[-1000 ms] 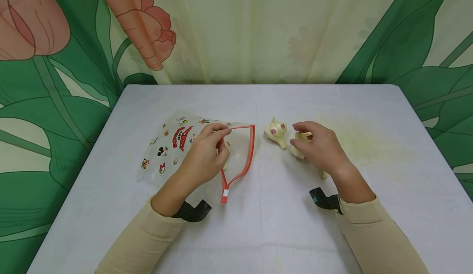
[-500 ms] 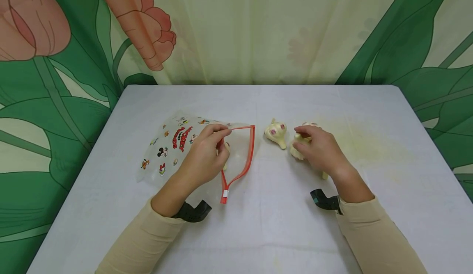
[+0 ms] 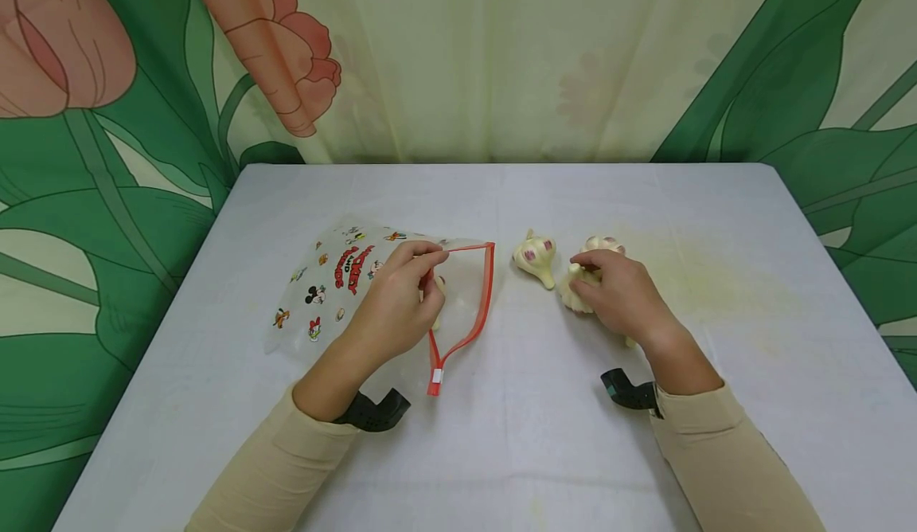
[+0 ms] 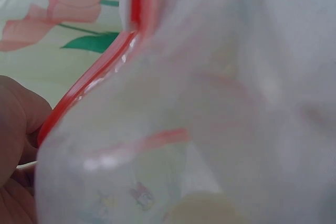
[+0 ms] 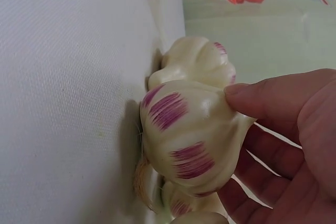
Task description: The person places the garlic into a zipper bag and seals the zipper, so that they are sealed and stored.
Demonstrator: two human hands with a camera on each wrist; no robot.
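One garlic bulb [image 5: 184, 129] is pinched by the right grip [image 3: 630, 289], near other bulbs [image 3: 536, 257] left unbagged on the surface [image 3: 516, 436], while the zip bag [image 3: 354, 277], seemingly with a pale bulb [image 4: 205, 211] already inside, is held by the left grip [image 3: 401, 301].

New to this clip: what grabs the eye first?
Probably the clear bag with cartoon prints and a bright red zip edge, lying on the white table with its mouth gripped by the left hand. Next, the purple-streaked garlic bulb in the right hand's grip, among other bulbs. Behind the table, a big pink tulip print fills the head view's upper-left corner.
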